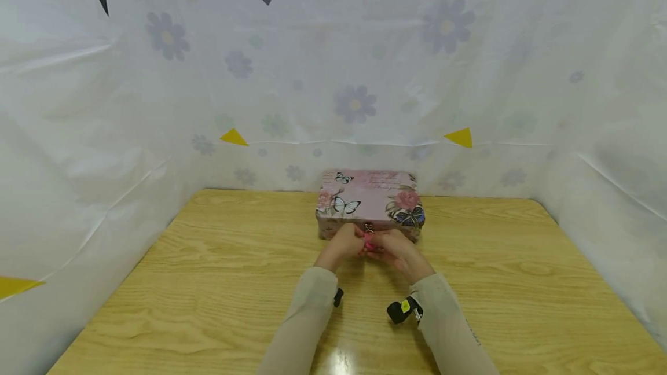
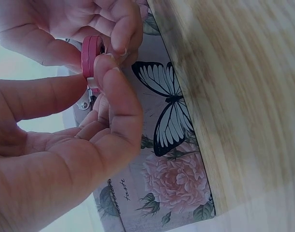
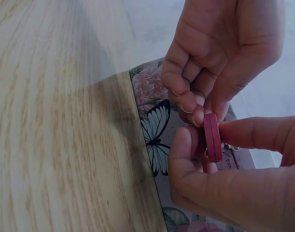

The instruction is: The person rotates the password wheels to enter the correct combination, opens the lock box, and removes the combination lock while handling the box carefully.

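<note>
A pink box (image 1: 365, 195) with butterflies and roses printed on it stands closed at the back of the table. At its front clasp (image 1: 369, 227) is a small pink padlock (image 2: 90, 55), seen edge-on in both wrist views. My left hand (image 1: 343, 243) pinches one end of the padlock between thumb and fingertips. From the other side my right hand (image 3: 239, 188) also pinches it, thumb on one face and fingers on the other. Fingers partly cover the padlock, and whether its shackle is open cannot be seen.
The wooden table (image 1: 234, 282) reaches back to a white flowered curtain (image 1: 312, 74), which also hangs at both sides. Black and yellow triangles hang on it. A black strapped device (image 1: 400, 311) sits at the right wrist.
</note>
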Tool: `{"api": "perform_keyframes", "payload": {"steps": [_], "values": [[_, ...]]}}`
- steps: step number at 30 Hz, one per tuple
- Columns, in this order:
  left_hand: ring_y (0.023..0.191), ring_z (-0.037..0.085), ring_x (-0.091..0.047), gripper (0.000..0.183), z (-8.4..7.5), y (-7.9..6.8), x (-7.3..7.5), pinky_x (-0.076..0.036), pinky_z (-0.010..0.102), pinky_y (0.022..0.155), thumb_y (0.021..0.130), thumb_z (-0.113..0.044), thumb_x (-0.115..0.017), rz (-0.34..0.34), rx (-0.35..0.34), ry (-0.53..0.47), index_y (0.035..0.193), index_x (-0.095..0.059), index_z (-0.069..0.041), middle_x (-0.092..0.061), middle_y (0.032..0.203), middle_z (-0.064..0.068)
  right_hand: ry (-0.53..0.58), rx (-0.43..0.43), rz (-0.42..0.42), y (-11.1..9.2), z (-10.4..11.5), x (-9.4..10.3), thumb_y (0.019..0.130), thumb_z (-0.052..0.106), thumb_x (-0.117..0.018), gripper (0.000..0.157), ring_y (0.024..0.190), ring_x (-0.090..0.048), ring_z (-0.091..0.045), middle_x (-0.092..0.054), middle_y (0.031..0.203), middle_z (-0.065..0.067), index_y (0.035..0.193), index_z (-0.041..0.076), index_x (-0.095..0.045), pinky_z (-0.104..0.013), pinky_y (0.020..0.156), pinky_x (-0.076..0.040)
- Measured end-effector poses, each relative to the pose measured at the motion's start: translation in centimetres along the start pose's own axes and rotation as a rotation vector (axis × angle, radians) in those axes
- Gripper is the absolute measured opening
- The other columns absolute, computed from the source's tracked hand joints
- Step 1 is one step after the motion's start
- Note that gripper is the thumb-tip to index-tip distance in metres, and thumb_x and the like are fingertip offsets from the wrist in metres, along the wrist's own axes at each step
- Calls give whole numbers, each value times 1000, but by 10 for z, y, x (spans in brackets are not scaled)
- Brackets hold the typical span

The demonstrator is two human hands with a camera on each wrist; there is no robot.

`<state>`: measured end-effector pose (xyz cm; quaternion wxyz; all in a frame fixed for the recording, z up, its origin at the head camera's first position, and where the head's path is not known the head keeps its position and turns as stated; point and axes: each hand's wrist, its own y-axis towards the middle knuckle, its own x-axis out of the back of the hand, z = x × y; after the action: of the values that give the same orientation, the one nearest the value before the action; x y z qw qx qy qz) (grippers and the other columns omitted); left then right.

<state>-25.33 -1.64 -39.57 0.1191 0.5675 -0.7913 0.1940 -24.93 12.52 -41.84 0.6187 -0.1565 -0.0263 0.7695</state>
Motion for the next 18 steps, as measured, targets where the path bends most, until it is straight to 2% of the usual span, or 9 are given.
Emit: {"api": "perform_keyframes", "payload": {"steps": [4,12,18], "values": [[73,25,-61,9,0,1,0,-54,35,68,90,7,-52,-6,-4,-1,96,-55,12,-57,82,13,4,-10,-15,0,1,-1,93,-2,-49,15,71,-62,-13,-61,71,-1,88,-3,-62,-29,75,-54],[70,25,-62,7,0,1,-1,-53,29,62,90,6,-50,-14,-6,-13,95,-53,10,-57,75,12,5,-56,-43,1,1,-1,95,3,-48,13,71,-63,-15,-61,72,-2,99,-4,-57,-32,75,-54],[72,27,-63,9,0,-1,-1,-55,32,65,89,6,-51,-28,-7,-13,97,-54,10,-58,80,14,7,-55,-27,1,1,1,95,3,-50,13,70,-63,-14,-61,72,-1,89,1,-62,-29,72,-54]]}}
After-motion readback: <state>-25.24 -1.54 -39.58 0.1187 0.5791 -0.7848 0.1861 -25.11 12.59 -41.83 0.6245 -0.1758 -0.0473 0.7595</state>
